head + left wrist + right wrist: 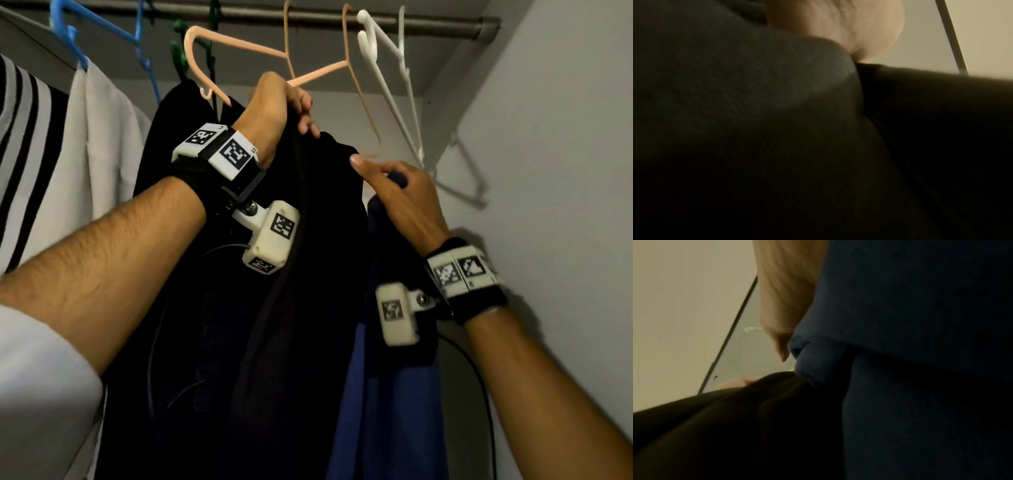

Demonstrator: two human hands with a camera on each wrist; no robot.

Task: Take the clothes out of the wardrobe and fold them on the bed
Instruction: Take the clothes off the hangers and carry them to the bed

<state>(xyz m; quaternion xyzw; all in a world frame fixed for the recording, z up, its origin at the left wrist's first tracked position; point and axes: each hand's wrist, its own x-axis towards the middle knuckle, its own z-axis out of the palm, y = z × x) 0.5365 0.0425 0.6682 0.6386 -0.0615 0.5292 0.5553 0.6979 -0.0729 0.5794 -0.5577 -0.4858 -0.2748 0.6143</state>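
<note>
My left hand point(274, 102) is up high inside the wardrobe, fingers point(305, 102) curled tight round the top edge of a black garment point(274, 308), bunching the cloth right where a peach hanger point(239, 46) comes down to it. My right hand point(404, 192) is lower and off to the right, gripping a dark blue garment point(387, 411) from above, with the thumb point(363, 166) stuck out straight and its tip touching the black one's shoulder. The two garments hang side by side, black on the left, blue on the right, both reaching below the bottom edge of the head view.

The left wrist view is mostly murky black fabric point(735, 113) with a bit of palm point(849, 24) above it. The right wrist view shows blue cloth point(920, 321) folded over beside my thumb point(781, 305), black cloth point(735, 426) underneath.

Further out: the metal rail point(445, 25) runs across the top, with a white hanger point(387, 51) and a second peach one bare on it, plus a green hanger point(178, 44) and a blue hanger point(102, 31). A white shirt point(102, 137) hangs to the left, then a striped black and white piece point(24, 154) at the far left edge. Plain grey wardrobe wall point(548, 137) on the right
</note>
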